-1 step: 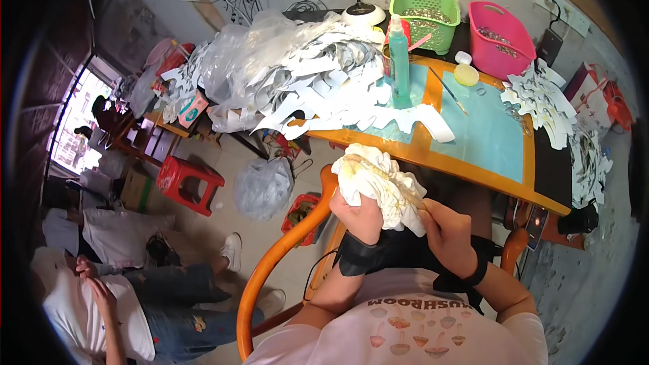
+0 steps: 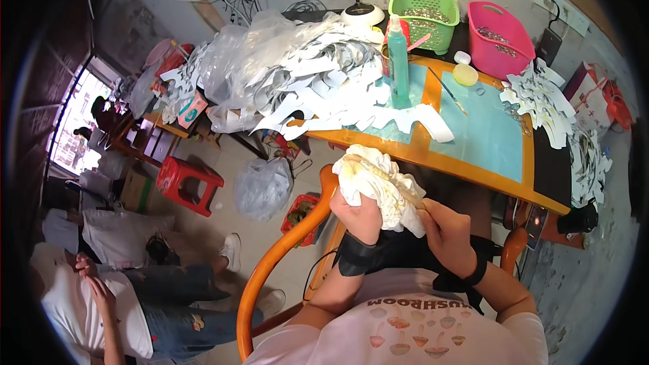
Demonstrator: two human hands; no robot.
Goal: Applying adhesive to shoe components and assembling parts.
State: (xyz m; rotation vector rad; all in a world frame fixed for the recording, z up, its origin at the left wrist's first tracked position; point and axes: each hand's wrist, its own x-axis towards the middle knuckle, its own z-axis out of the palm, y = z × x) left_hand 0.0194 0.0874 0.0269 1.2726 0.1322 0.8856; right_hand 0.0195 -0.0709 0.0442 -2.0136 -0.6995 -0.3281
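A crumpled white cloth (image 2: 378,182) with yellowish stains is bunched up between my two hands, just off the table's front edge. My left hand (image 2: 358,217) is closed round its lower left side. On the other side my right hand (image 2: 447,231) pinches the cloth's edge between thumb and fingers. Folds hide whatever may lie inside the bundle. Beyond the cloth stands the wooden-framed table (image 2: 466,177) with a blue-green top. A long pile of white cut pieces (image 2: 318,81) covers its left part, and a green spray bottle (image 2: 399,67) stands upright beside the pile.
At the back are a green basket (image 2: 426,16) and a pink basket (image 2: 499,40), both holding small metallic pieces. A thin brush (image 2: 447,91) lies near a yellow round lid (image 2: 465,75). On the left are a red stool (image 2: 190,184) and a seated person (image 2: 108,297).
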